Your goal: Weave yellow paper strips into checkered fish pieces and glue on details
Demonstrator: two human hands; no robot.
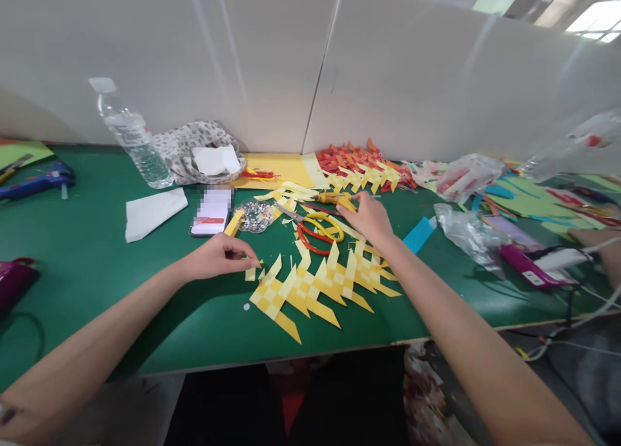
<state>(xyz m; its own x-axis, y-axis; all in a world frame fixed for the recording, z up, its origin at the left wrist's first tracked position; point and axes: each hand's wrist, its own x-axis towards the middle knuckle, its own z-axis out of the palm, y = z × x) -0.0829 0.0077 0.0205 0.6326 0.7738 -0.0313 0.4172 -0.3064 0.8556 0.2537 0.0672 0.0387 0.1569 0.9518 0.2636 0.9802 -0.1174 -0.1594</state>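
Pinching a paper scrap (257,263), the left hand (220,257) was closed; the right hand (371,219) hid its grip. Light, flimsy, it seemed best pinched edgewise

I read L hand (220,257) palm down, thumb + index pinched; R hand (369,218) fwd, palm down, fingers loose; both arms extended

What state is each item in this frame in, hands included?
Water bottle: upright, capped.
Phone: face up, screen lit.
Scissors: lying flat, blades shut.
Woven paper shapes: flat, in a row.
Blue glue gun: lying on its side.
Left hand: pinching a yellow paper scrap.
Right hand: on a yellow item, grip unclear.
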